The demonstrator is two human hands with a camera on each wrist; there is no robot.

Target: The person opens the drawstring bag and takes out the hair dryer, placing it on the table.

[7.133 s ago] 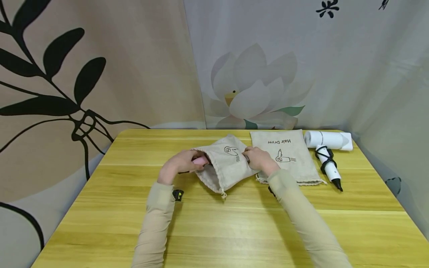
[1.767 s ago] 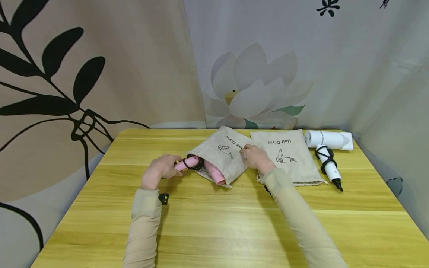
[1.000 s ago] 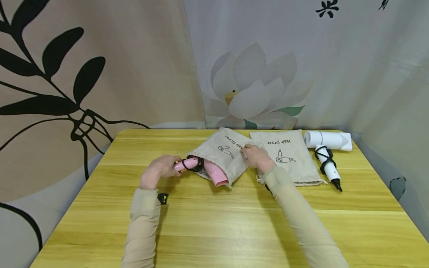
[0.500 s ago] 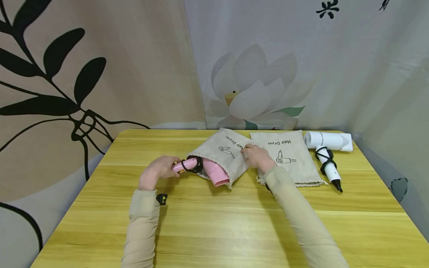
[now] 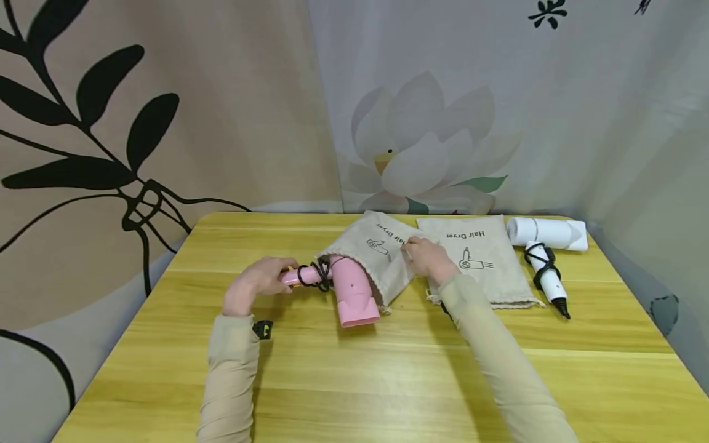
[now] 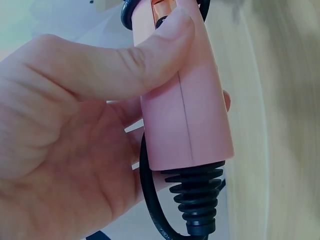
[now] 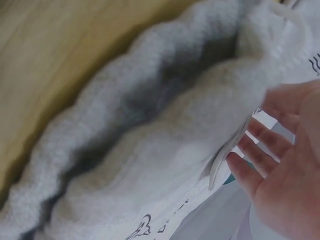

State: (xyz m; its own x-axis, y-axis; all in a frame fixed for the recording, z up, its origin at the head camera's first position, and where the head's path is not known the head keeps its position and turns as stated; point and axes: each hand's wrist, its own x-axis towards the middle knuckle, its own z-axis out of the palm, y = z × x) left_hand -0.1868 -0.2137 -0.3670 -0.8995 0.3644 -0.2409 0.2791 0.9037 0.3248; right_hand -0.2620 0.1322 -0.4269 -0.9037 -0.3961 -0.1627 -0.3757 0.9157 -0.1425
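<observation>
My left hand [image 5: 260,284] grips the handle of a pink hair dryer [image 5: 353,292]. In the left wrist view the thumb lies across the handle [image 6: 187,125], just above the ribbed black cord sleeve [image 6: 195,192]. Black cord [image 5: 318,275] is looped round the handle. The dryer's nozzle and most of its barrel stick out of a beige drawstring bag [image 5: 362,243]; its rear end is hidden inside. My right hand [image 5: 429,257] pinches the bag's cloth on its right side. Fingertips meet a fold of cloth [image 7: 222,160] in the right wrist view.
A second beige bag [image 5: 468,240], printed "Hair Dryer", lies flat on the wooden table [image 5: 354,381], right of the first. Further right are a white cylindrical body [image 5: 545,233] and a white handle [image 5: 545,274] wound with black cord. A printed curtain [image 5: 249,123] hangs behind.
Earlier the left hand reached into the bag's mouth. The pink hair dryer has since slid out, leftward and toward me, nozzle now well exposed. The right hand has stayed nearly still on the bag.
</observation>
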